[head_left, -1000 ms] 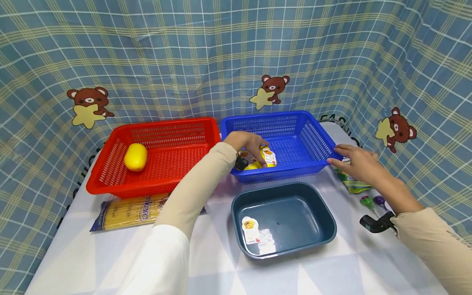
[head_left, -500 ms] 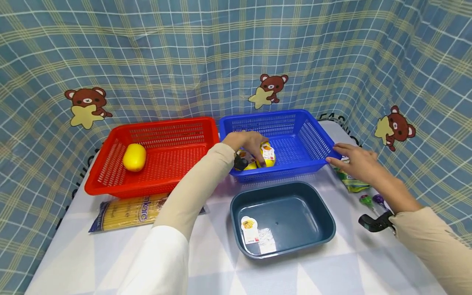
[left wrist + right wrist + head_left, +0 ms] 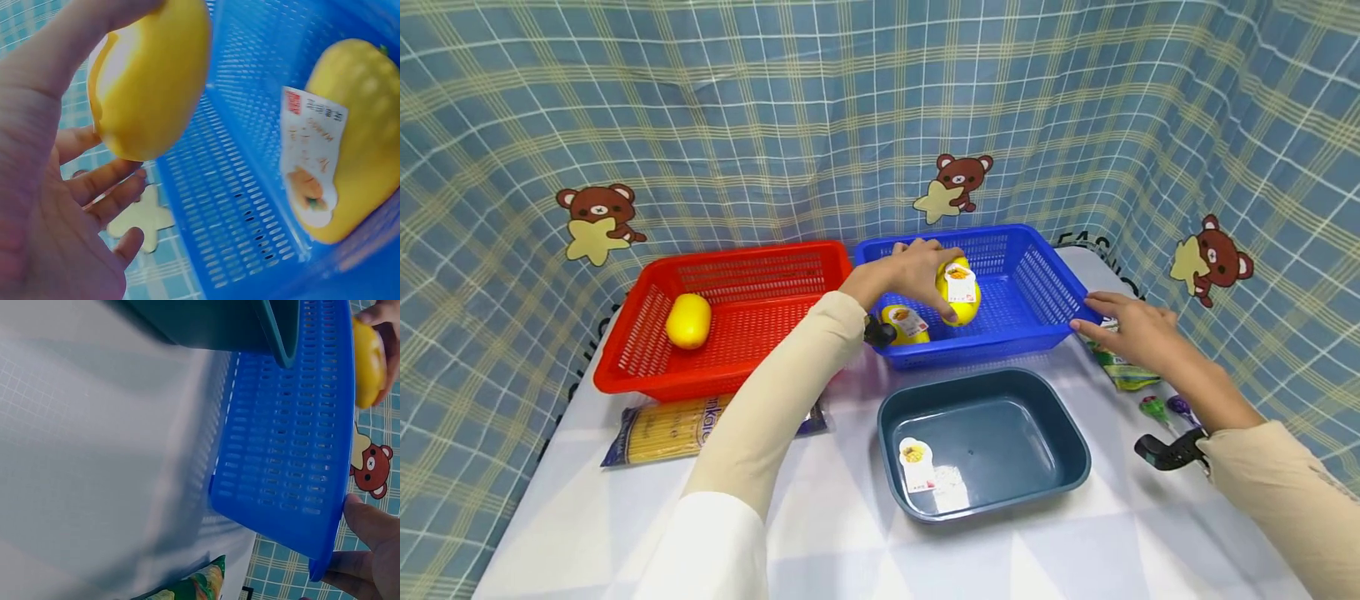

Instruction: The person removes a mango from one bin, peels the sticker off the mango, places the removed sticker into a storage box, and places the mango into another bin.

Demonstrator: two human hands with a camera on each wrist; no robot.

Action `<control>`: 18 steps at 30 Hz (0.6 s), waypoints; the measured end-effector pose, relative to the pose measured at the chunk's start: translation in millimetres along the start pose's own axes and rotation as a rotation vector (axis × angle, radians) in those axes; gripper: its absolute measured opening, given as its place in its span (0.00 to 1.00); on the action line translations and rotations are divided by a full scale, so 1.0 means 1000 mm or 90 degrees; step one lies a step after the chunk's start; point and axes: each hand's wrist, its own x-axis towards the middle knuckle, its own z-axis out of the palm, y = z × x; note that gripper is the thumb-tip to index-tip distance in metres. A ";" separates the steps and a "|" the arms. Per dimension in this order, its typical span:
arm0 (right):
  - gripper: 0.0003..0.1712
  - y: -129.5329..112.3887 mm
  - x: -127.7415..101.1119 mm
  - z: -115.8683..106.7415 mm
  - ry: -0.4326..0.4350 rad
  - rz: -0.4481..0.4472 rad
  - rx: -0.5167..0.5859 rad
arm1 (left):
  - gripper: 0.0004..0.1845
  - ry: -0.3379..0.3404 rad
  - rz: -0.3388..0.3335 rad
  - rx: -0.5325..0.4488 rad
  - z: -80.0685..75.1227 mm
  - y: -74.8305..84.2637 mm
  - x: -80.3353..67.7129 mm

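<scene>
Left hand (image 3: pixel 910 271) had a labelled yellow fruit (image 3: pixel 964 313) gripped above the blue basket (image 3: pixel 985 346), with a second fruit (image 3: pixel 916 337) lying inside below that wrist. Right hand (image 3: pixel 1138 333), well apart, pinched the basket's rim. Red basket (image 3: pixel 752 329) left of the left hand had one fruit (image 3: pixel 688 322); dark tub (image 3: pixel 1000 450) between the forearms had a sticker (image 3: pixel 917 467). Half a second earlier the gripped fruit sat lower, against its neighbour.

left grip (image 3: pixel 912 273) holds yellow fruit (image 3: pixel 964 312) over blue basket (image 3: pixel 1000 343).
</scene>
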 end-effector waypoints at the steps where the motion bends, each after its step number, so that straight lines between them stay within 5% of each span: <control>1: 0.43 0.000 0.000 0.001 0.000 -0.001 0.000 | 0.55 0.011 0.001 -0.007 -0.003 0.000 -0.005; 11: 0.44 0.000 0.001 0.002 -0.007 -0.005 -0.014 | 0.56 0.075 -0.008 -0.093 -0.025 -0.007 -0.059; 18: 0.43 0.001 -0.001 0.000 -0.011 -0.015 0.002 | 0.56 0.087 0.024 -0.075 -0.024 0.003 -0.099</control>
